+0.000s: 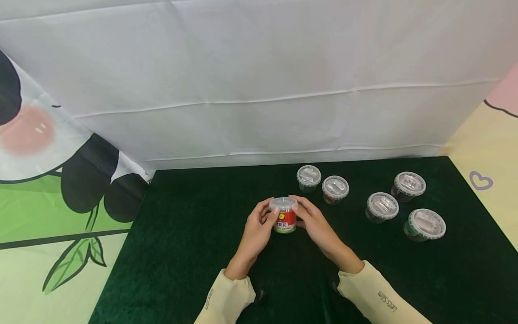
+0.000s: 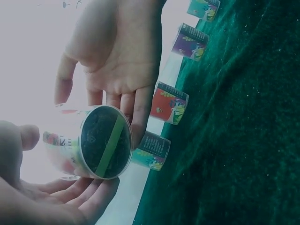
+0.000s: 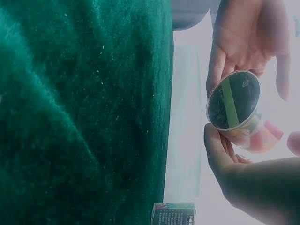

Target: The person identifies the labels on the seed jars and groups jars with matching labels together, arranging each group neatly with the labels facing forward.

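Observation:
A small lidded plastic cup (image 1: 285, 219) with a red label is held upright between both hands, in the middle of the head view. My left hand (image 1: 259, 223) grips its left side, thumb on the front. From the right, my right hand (image 1: 317, 222) holds the opposite side with its thumb near the lid and fingers curled behind. Both wrist views show the underside of the cup (image 2: 105, 143), dark with a light green strip across it, so it is raised off the cloth. The strip (image 3: 229, 103) also shows in the right wrist view.
Behind and right of my hands stand two similar lidded cups, one clear-lidded cup (image 1: 309, 176) and one with a reddish side (image 1: 335, 188). Three more, including a green-sided cup (image 1: 425, 224), stand farther right. Dark green cloth (image 1: 182, 252) covers the table; a white sheet (image 1: 259, 126) hangs behind.

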Action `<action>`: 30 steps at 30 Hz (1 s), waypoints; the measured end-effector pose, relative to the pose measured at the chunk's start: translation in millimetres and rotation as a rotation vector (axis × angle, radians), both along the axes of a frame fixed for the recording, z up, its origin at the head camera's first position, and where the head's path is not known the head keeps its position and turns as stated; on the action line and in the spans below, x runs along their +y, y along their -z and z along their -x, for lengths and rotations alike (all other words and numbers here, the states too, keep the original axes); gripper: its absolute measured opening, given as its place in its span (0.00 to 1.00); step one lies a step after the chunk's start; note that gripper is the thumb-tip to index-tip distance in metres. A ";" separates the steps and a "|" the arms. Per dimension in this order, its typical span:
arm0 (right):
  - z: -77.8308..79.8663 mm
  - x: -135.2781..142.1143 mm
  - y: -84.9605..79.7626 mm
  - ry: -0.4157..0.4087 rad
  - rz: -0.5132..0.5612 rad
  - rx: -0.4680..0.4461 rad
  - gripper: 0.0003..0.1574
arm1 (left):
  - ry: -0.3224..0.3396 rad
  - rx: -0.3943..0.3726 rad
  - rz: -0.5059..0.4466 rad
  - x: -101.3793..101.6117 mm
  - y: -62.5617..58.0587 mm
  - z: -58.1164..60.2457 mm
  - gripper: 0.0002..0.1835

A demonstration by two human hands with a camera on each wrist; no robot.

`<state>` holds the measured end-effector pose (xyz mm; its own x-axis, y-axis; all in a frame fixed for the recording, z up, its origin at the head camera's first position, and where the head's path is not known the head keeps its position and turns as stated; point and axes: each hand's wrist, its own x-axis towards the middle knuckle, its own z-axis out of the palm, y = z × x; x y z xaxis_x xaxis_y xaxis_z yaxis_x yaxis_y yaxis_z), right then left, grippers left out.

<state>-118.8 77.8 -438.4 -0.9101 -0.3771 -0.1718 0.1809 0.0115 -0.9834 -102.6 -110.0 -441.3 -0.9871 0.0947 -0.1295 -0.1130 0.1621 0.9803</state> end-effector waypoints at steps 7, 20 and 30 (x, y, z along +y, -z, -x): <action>-0.1 -2.4 -0.5 0.019 -0.019 0.025 0.33 | -0.071 0.035 -0.017 1.0 -0.3 -0.5 0.27; 0.6 -11.4 -1.7 0.029 -0.070 0.054 0.32 | -0.137 0.040 0.006 0.2 -0.8 -0.3 0.26; 12.7 -23.3 0.4 -0.054 -0.038 0.054 0.32 | -0.109 -0.024 0.035 -25.5 -3.0 6.6 0.24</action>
